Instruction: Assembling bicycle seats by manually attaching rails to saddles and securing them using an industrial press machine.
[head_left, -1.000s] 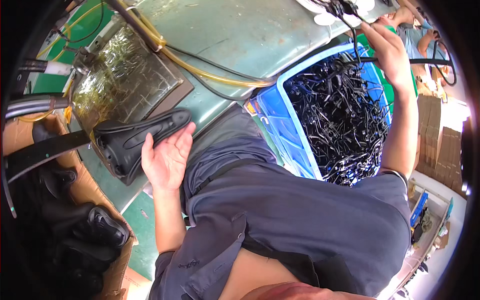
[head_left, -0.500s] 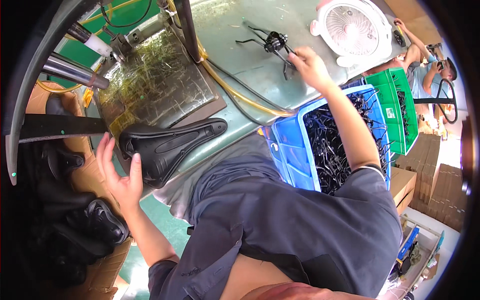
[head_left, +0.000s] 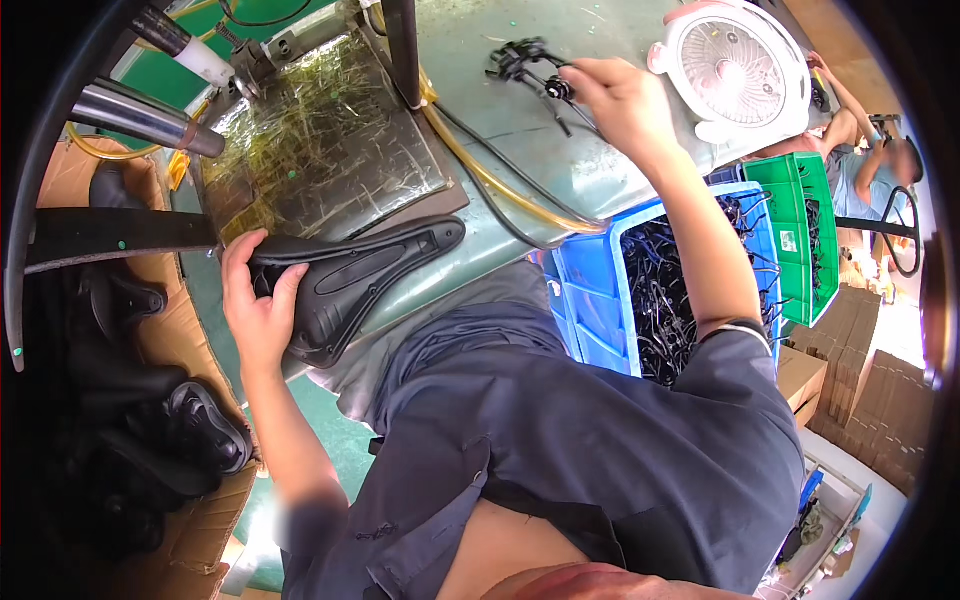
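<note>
A black bicycle saddle (head_left: 350,285) lies at the table's near edge, its narrow end pointing right. My left hand (head_left: 258,315) grips its wide end, thumb over the near side and fingers at the far side. Farther off to the right, my right hand (head_left: 628,108) pinches a black metal saddle rail assembly (head_left: 540,72) between thumb and fingers, just above the tabletop. That piece has thin rods and a dark clamp-like block. Motion blurs part of it.
Left of the table, a cardboard box (head_left: 215,520) holds several black saddles. A machine with metal cylinders (head_left: 150,115) stands over a worn plate (head_left: 330,140). Hoses cross the table. Blue (head_left: 590,300) and green (head_left: 790,200) bins hold black rods; a white fan (head_left: 735,75) stands behind. Another person (head_left: 880,170) sits beyond.
My left hand has closed from an open pose onto the saddle's wide end. The rail assembly in my right hand has turned and shifted slightly.
</note>
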